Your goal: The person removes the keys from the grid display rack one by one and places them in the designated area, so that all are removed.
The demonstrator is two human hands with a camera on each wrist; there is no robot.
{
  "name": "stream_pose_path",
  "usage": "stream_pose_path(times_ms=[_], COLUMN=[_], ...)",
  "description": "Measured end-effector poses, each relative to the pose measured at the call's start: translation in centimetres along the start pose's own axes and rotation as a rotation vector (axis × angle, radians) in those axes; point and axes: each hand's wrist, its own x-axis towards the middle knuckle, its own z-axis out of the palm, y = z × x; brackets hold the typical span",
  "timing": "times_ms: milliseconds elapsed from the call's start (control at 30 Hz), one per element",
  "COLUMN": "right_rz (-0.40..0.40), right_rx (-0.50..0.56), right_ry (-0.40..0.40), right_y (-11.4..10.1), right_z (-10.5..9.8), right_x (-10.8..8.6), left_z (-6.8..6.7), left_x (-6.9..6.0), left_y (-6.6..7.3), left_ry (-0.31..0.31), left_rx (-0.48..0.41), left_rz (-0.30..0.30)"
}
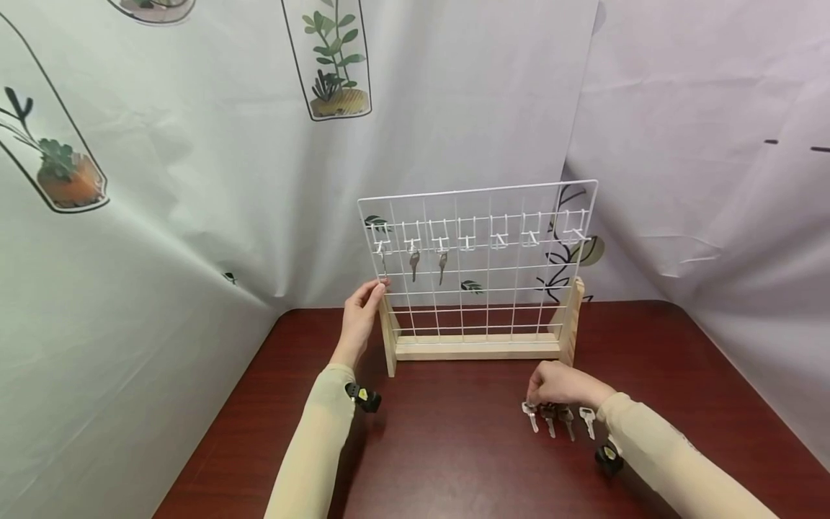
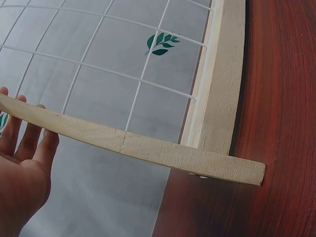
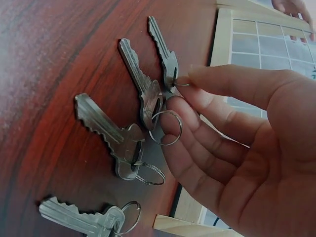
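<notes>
My left hand (image 1: 360,313) holds the left wooden post (image 2: 148,150) of a white wire grid rack (image 1: 476,268), its fingers on the post near the top. With thumb and index finger, my right hand (image 3: 247,123) pinches the small ring of the leftmost key (image 3: 164,52), which is at the table. Beside it lie a second key (image 3: 138,81), a third key (image 3: 106,136) and one more silver key (image 1: 587,421), each with a ring. On the rack's left hooks hang a key (image 1: 385,264) seen edge-on, another key (image 1: 414,265) and a third (image 1: 443,267).
White hooks (image 1: 499,241) without keys line the middle and right of the grid. The rack's wooden base (image 1: 476,349) stands on a dark red table (image 1: 447,447). A white curtain (image 1: 467,108) with plant prints surrounds the table's back and sides.
</notes>
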Motion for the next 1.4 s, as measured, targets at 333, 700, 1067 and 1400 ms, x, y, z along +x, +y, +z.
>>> stream_pose_path(times_ms=[333,700,1067,1400], right_rz=[0.027,-0.041,-0.084,-0.093], right_rx=[-0.02,0.005,0.013,0.074], right_ry=[0.015,0.036,0.189,0.383], right_y=[-0.3,0.3,-0.4,-3.3], right_z=[-0.3,-1.2,-4.5,-7.0], right_x=[0.1,0.1,0.9,1.6], left_z=[-0.1,0.2,0.1,0.0], left_x=[-0.1,-0.2,0.0,-0.1], left_y=[0.1,0.2,0.0,0.1], left_ry=[0.013,0.013,-0.016,-0.018], left_rx=[0.01,0.029,0.014,0.008], left_rz=[-0.001,0.002,0.003,-0.003])
